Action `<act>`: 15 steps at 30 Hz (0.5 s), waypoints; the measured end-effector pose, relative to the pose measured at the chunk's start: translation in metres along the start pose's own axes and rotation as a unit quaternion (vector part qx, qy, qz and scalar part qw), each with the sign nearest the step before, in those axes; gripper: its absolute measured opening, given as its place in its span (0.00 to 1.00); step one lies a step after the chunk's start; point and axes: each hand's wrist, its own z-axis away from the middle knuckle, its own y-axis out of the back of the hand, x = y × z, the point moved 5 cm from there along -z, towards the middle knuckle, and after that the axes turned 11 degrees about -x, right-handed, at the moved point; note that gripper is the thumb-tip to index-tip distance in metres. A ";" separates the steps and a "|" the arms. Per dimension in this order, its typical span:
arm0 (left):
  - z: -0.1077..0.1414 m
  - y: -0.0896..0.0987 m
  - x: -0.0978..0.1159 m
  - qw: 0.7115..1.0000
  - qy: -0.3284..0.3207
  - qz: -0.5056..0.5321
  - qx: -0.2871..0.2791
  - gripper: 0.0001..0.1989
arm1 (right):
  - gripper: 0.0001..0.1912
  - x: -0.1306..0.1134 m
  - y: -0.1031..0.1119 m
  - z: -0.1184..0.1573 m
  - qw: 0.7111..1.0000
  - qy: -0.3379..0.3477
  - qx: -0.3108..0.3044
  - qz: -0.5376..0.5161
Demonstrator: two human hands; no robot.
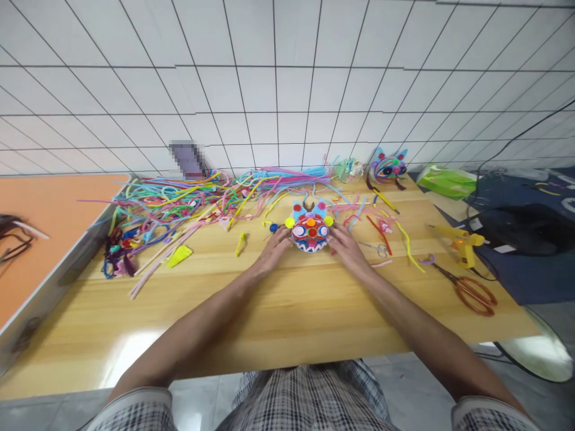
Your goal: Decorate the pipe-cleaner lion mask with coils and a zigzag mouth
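A colourful animal-face craft (311, 232) sits upright in front of me. It has blue ears with red dots, white eyes, an orange nose, a yellow ball at each side and a white zigzag mouth. My left hand (276, 246) holds its left side, and my right hand (345, 244) grips the right side; the fingertips are partly hidden behind it. Close to the left hand lies a dark blue pompom (274, 228). Small scissors (381, 249) and a red pipe cleaner (380, 234) rest just right of my right hand.
Pipe cleaners (179, 200) are heaped along the wall. Another animal-face craft (390, 169) stands at the back right. A yellow glue gun (467, 246) and large orange-handled scissors (474, 294) lie by the table's right edge. A yellow piece (180, 255) lies left.
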 end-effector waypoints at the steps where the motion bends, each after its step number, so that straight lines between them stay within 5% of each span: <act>1: -0.001 -0.001 -0.002 1.000 0.002 -0.020 -0.001 0.28 | 0.36 0.003 0.002 -0.003 1.000 0.000 -0.002 0.007; 15: -0.005 -0.004 0.007 0.993 -0.025 -0.112 -0.037 0.25 | 0.31 0.006 0.005 0.006 0.992 -0.099 0.017 -0.073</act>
